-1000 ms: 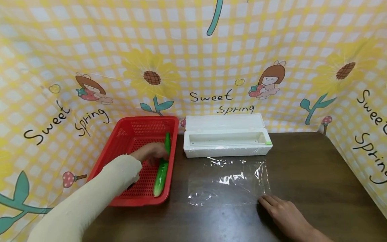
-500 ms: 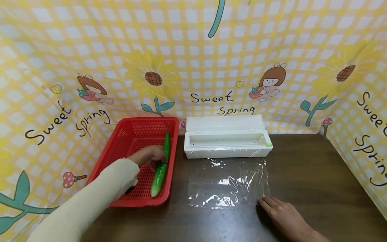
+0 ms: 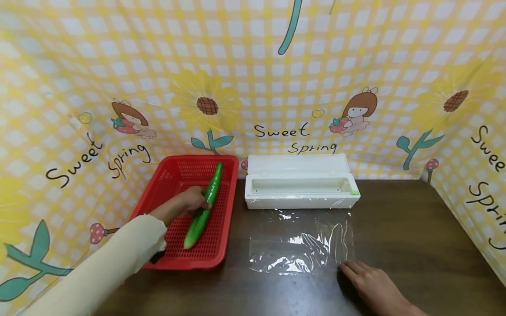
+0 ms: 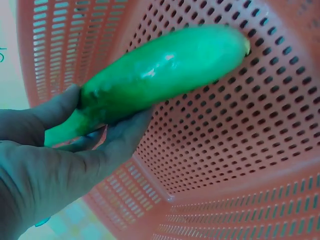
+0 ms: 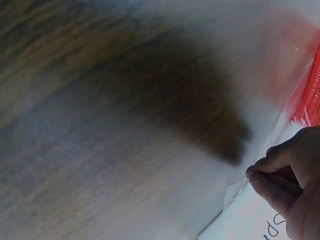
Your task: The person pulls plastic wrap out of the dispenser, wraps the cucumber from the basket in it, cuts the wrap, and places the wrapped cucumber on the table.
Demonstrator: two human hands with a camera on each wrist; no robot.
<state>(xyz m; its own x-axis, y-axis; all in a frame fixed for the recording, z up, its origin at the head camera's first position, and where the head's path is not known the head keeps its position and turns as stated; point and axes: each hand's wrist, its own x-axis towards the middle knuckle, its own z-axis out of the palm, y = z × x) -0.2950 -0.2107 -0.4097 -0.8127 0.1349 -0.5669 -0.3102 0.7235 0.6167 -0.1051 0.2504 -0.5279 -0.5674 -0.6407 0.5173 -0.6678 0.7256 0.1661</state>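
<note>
Two bare hands work over a brown wood-grained tabletop [image 3: 403,228]. The left hand [image 3: 193,199], below a cream sleeve [image 3: 106,267], grips a green cucumber [image 3: 197,224] near its middle, the fingers curled around it as the left wrist view confirms. The cucumber is within a red perforated basket [image 3: 230,210], slanting from the far right corner toward the near side, its paler, blunt end nearest the person; whether it touches the basket's floor cannot be told. The right hand [image 3: 367,281] pinches the near right corner of a clear plastic film [image 3: 284,252] between thumb and fingers. The film, wrinkled and glossy, extends over the tabletop from the front of a long white box [image 3: 300,203], which stands right of the basket with its lid [image 3: 298,164] raised and a small green piece [image 3: 354,192] at its right end. Behind hangs a yellow-and-white checked cloth [image 3: 272,87] printed with sunflowers and "Sweet Spring".
</note>
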